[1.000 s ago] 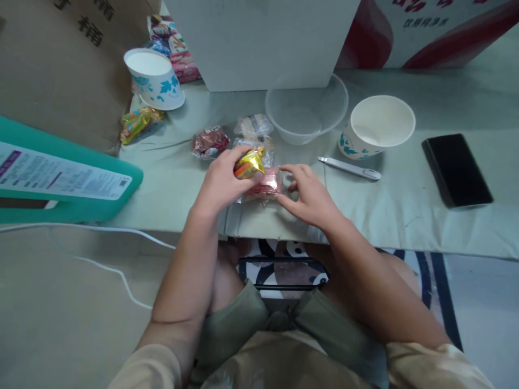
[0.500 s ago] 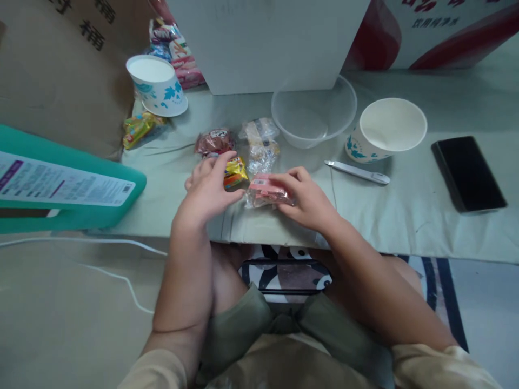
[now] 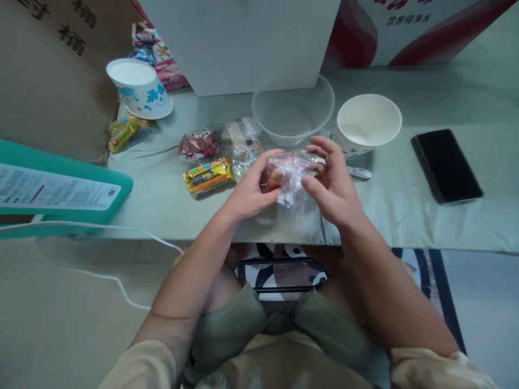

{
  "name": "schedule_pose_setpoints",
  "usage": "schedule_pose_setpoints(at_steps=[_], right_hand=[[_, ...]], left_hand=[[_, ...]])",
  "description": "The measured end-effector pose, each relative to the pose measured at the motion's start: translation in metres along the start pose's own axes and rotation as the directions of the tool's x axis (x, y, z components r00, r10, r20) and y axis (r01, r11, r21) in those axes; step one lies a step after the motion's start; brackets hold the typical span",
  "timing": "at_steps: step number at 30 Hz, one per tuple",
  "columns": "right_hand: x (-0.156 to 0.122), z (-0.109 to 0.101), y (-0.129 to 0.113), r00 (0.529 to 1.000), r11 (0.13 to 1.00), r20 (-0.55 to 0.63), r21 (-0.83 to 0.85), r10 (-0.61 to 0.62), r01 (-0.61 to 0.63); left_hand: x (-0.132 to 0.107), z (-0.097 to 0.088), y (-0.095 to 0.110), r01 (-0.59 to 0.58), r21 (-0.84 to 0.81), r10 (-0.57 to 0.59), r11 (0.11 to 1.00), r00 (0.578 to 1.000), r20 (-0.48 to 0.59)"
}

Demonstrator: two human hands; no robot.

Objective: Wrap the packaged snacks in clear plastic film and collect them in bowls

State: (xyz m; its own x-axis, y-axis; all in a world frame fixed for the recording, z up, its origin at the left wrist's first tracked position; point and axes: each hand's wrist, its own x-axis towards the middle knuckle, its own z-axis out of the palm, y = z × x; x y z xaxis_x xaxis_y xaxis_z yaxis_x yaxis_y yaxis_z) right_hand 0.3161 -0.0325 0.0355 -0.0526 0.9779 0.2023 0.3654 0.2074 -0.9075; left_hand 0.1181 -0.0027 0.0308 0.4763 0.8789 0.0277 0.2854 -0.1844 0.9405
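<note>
My left hand and my right hand both grip a small pink snack in a clear crinkled wrapper, held just above the table's front edge. A yellow snack packet lies flat on the cloth to the left of my left hand. Behind it sit a dark red wrapped snack and a clear-wrapped snack.
A clear plastic bowl and a white paper bowl stand behind my hands, with a white pen-like tool and a black phone to the right. Another paper bowl, a green box, cardboard and a white cable lie left.
My left hand set the yellow packet down on the cloth and joined my right hand on the pink wrapped snack, which has been lifted off the table and moved right.
</note>
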Motion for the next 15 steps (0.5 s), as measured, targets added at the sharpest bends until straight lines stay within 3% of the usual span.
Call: schedule_pose_setpoints(at_steps=[3,7,12,15], right_hand=[[0.002,-0.008,0.006,0.998,0.995,-0.026,0.083,0.058,-0.055],[0.005,-0.010,0.015,0.993,0.986,0.006,0.116,0.119,-0.119],[0.002,-0.014,0.016,1.000,0.999,0.004,-0.052,0.009,-0.009],[0.000,-0.015,0.012,0.999,0.997,0.025,-0.075,-0.034,0.035]], left_hand=[[0.004,0.006,0.000,-0.020,-0.045,0.017,0.999,0.998,-0.063],[0.008,0.016,0.008,0.061,0.056,-0.061,0.997,0.998,-0.003],[0.007,0.025,0.017,0.055,0.280,-0.038,0.958,0.997,-0.066],[0.003,0.020,0.022,0.042,0.295,-0.021,0.955,0.997,-0.073]])
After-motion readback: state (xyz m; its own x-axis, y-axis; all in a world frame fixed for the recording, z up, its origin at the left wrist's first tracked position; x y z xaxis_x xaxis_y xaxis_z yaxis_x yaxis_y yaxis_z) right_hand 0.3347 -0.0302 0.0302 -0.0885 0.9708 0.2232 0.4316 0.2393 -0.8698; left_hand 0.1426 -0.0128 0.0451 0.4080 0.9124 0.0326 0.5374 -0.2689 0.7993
